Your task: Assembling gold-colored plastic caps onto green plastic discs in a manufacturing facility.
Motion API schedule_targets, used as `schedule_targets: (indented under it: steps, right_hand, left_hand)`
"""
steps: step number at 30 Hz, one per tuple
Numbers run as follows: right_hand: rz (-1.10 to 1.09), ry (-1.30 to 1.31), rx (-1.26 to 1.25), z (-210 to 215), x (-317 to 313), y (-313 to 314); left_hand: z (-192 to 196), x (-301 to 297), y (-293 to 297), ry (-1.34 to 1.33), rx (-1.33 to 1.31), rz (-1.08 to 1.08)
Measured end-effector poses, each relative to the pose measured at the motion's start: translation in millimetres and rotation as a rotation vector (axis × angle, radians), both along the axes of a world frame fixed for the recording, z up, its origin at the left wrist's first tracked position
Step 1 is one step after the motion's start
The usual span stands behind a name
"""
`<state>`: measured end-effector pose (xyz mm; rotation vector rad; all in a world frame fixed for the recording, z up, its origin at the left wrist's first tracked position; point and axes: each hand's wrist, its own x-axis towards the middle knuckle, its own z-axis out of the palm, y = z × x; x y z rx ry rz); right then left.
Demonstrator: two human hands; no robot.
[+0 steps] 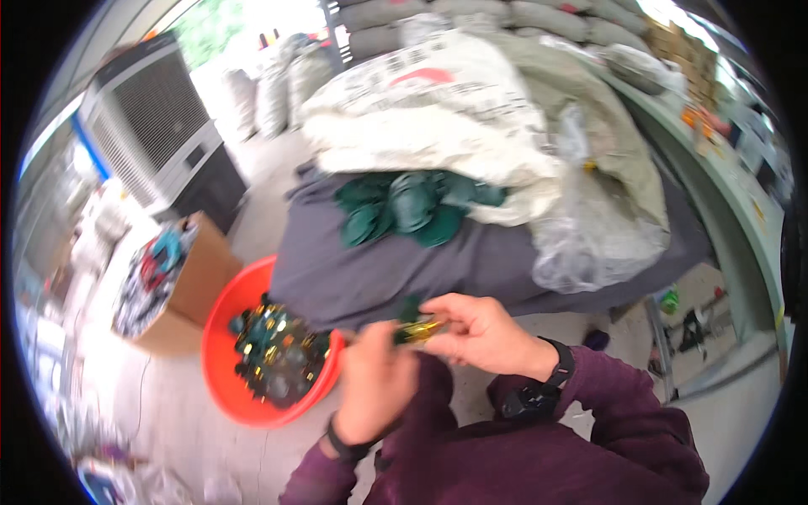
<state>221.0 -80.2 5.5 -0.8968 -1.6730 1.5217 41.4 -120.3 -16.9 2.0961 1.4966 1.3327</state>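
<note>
A grey air cooler point(156, 122) stands upright at left. An open cardboard box point(202, 290), filled, sits near its base. Full grey sacks point(547, 18) lie stacked at rear.

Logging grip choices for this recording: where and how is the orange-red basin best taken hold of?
Probably by the rim of the basin at its lower-right edge, coming from the person's side with the left hand, which is nearest. There the wall shows bare above the dark green and gold pieces; the grey cloth hides the upper-right edge.
</note>
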Motion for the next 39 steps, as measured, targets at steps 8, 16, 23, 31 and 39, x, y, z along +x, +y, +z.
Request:
schedule_targets:
  steps: [8,16,23,31,39]
  right_hand:
    - [-0.660,-0.612,0.689,61.5,162.5,96.6]
    - [-0.683,-1.392,0.329,14.3,284.6,231.6]
    - [-1.214,-1.201,0.707,16.1,308.5,296.2]
    - [-1.370,-1.111,0.949,23.3,311.2,311.2]
    - [-1.268,-0.726,1.058,82.8,300.9,245.0]
  left_hand:
    - [-5.0,-226.4,19.4,-0.167,-0.098,0.545]
    - [2.6,-98.8,74.9,0.240,0.104,0.335]
    - [-26.9,-67.7,124.4,0.335,0.175,0.453]
    - [-15.7,-60.7,128.6,0.316,0.164,0.404]
    - [141.4,87.5,130.5,0.118,0.675,-0.203]
